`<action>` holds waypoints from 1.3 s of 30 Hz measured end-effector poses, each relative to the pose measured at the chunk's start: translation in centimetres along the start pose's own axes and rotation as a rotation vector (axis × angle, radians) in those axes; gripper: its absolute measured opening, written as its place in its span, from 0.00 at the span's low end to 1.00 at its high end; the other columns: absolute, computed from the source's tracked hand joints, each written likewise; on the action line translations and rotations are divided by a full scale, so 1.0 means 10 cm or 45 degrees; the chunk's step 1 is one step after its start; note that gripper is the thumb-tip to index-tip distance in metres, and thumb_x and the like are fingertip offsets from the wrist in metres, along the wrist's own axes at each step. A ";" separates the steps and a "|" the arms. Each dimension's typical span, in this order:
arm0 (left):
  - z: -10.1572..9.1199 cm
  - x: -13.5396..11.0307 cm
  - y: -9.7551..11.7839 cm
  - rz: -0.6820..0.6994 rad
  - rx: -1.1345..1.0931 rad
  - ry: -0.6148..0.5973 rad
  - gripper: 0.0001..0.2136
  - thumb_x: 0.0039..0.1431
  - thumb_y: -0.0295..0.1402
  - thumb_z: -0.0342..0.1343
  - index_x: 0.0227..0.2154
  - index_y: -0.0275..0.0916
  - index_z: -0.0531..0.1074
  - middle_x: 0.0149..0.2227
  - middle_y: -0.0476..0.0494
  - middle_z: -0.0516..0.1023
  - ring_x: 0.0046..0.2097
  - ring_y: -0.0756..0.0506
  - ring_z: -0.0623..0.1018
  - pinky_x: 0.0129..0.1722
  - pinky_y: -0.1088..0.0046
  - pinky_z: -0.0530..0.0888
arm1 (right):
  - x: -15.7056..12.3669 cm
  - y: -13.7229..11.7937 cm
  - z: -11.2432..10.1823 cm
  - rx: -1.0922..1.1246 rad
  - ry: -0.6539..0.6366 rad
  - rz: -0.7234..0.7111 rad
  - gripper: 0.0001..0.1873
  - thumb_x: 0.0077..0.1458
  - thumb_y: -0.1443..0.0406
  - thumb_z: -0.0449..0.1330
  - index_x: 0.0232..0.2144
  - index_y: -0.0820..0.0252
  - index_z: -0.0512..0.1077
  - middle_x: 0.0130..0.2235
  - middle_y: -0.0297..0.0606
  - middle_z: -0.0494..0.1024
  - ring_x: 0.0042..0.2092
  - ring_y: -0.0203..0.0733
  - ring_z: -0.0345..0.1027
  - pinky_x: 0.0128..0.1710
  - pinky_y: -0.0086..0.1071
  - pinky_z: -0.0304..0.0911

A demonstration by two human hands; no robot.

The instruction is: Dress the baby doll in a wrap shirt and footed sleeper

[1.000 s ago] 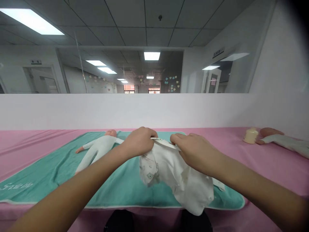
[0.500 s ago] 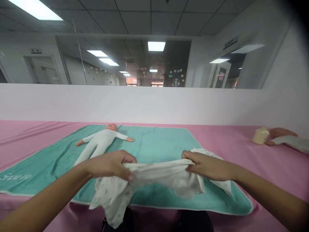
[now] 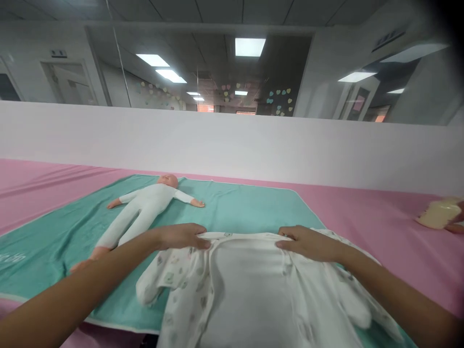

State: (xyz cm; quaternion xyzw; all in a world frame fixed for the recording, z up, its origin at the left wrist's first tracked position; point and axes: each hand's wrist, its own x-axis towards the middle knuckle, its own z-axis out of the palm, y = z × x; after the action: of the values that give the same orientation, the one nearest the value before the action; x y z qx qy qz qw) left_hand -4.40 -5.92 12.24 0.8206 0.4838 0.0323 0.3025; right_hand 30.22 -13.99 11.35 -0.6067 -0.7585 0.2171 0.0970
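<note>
A white baby garment [image 3: 250,290] with small printed figures hangs spread between my two hands, its front open and its plain inside facing up. My left hand [image 3: 184,236] pinches the top edge on the left, fingers closed. On the right, my right hand [image 3: 302,241] grips the same edge, thumb on the near side. Sleeves droop outward beneath both forearms. Beyond my left hand, a baby doll [image 3: 147,208] in a white suit lies on its back with arms spread. My left forearm passes in front of its feet.
Under the doll and garment lies a teal towel [image 3: 246,203] on a pink cover [image 3: 348,212]. A cream-coloured bottle [image 3: 438,213] stands at the far right, beside part of another doll's hand [image 3: 455,228]. Behind runs a low white wall [image 3: 217,145] below a mirror or window.
The garment was bunched and stretched between my hands; now it hangs opened out, with its inside showing. My view has tilted down and shifted.
</note>
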 end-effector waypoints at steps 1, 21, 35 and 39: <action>0.04 0.21 -0.09 -0.004 -0.005 -0.013 0.25 0.44 0.55 0.53 0.41 0.43 0.69 0.43 0.43 0.73 0.43 0.41 0.73 0.36 0.73 0.68 | 0.19 0.11 0.06 -0.108 0.080 0.024 0.19 0.57 0.49 0.46 0.28 0.57 0.63 0.26 0.31 0.63 0.26 0.36 0.55 0.25 0.29 0.48; 0.24 2.43 -0.49 -0.232 0.332 0.575 0.14 0.58 0.32 0.43 0.47 0.40 0.62 0.48 0.37 0.69 0.47 0.39 0.70 0.42 0.62 0.66 | 2.12 0.97 0.37 -0.752 0.654 0.346 0.20 0.62 0.53 0.43 0.39 0.61 0.67 0.39 0.44 0.71 0.42 0.48 0.63 0.42 0.39 0.53; 1.11 1.50 -0.40 0.366 0.576 0.516 0.21 0.61 0.39 0.42 0.55 0.38 0.60 0.61 0.41 0.57 0.63 0.43 0.53 0.62 0.59 0.49 | 1.10 1.22 0.85 -0.391 0.694 0.650 0.22 0.58 0.52 0.45 0.47 0.60 0.63 0.48 0.47 0.66 0.48 0.52 0.59 0.42 0.40 0.56; 1.08 1.48 -0.50 0.273 0.571 0.518 0.23 0.61 0.43 0.40 0.57 0.41 0.57 0.62 0.39 0.56 0.63 0.41 0.52 0.61 0.55 0.49 | 0.99 1.20 0.82 -0.410 0.651 0.689 0.21 0.58 0.51 0.45 0.38 0.60 0.67 0.41 0.46 0.69 0.44 0.51 0.62 0.40 0.40 0.55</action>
State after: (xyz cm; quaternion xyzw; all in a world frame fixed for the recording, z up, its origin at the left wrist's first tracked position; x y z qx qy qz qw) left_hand 3.32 2.85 -2.75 0.8898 0.4402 0.1200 0.0060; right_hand 34.95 -4.17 -2.42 -0.8263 -0.5472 -0.0448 0.1256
